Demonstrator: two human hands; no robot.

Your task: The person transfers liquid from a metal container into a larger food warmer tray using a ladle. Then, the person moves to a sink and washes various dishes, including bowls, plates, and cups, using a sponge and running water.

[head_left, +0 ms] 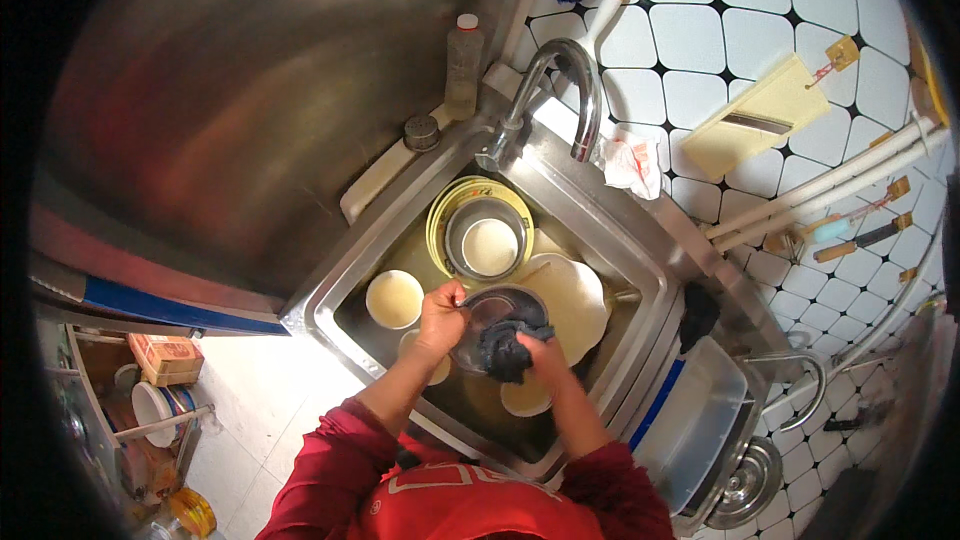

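Over a stainless steel sink [330, 300] holding cloudy water, my left hand [442, 319] grips the rim of a round metal bowl [469, 349]. My right hand [544, 360] presses a dark cloth [504, 349] into that bowl's near right side. Just beyond it, a grey metal bowl with a small white bowl [490, 246] inside sits in stacked yellow-rimmed bowls [436, 229]. A wide white dish [581, 307] lies to the right, a white bowl [394, 299] to the left. Another white bowl [525, 399] is partly under my right hand.
A curved chrome faucet [585, 105] rises behind the sink. A plastic bottle [463, 64] stands at the back left corner. At the right is a clear plastic tub [697, 420]. A grater board [757, 116] hangs on the tiled wall. Shelves with a white bucket [150, 412] stand at lower left.
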